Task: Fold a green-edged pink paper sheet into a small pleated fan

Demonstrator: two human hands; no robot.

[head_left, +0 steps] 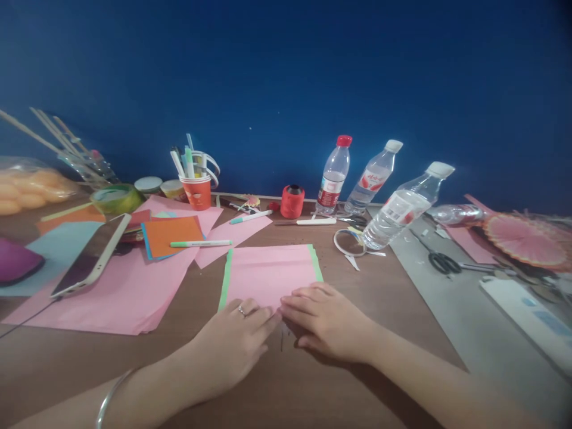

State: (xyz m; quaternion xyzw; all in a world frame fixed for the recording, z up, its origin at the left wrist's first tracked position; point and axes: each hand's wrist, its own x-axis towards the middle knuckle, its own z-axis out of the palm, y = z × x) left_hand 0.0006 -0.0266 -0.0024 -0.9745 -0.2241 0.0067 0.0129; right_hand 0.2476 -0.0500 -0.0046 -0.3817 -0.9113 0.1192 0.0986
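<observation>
A pink sheet [272, 268] with green strips along its left and right edges lies on the brown table, faint creases running across it. Both hands rest at its near edge, fingertips almost meeting. My left hand [236, 342], with a ring, has its fingers bent and pressed together on the paper's near edge. My right hand [328, 322] lies over the near right corner, palm down, its fingers somewhat spread. The paper edge beneath the fingers is hidden.
Pink sheets [134, 292], a phone [92, 256] and orange squares [174, 235] lie left. Behind stand a pen cup [197, 193], red roll [292, 202] and water bottles [331, 182]. A tape ring [349, 242], scissors [442, 263] and white case [527, 316] are right.
</observation>
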